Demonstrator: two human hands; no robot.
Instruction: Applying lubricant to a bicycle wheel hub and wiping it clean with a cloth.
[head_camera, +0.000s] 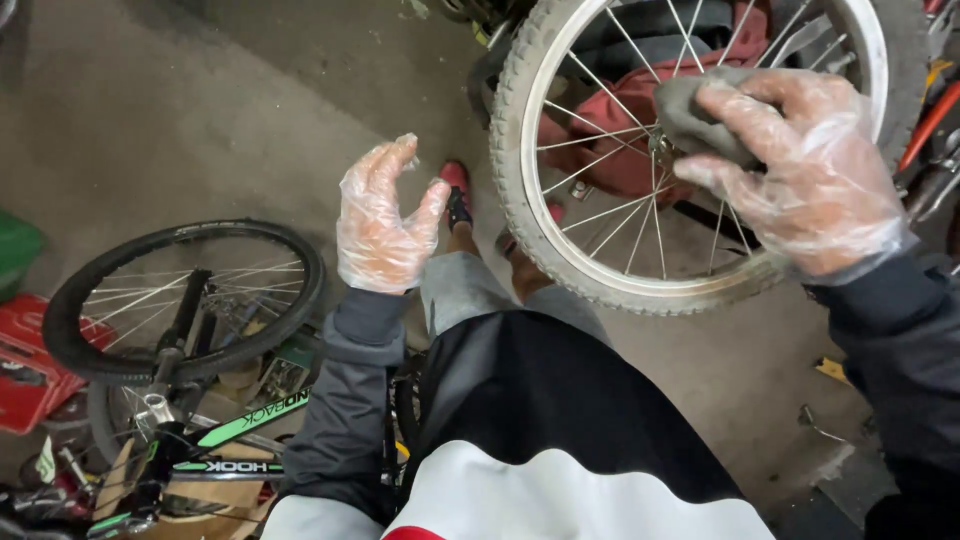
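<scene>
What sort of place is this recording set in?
Probably a bicycle repair workshop: a loose spoked wheel being wiped with a grey rag in the gloved right hand, a black bicycle lying on the concrete floor.

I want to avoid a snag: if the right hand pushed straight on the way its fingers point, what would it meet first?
Probably the spokes near the hub of the wheel: the right hand already presses a grey rag there. Depth is unclear.
</scene>
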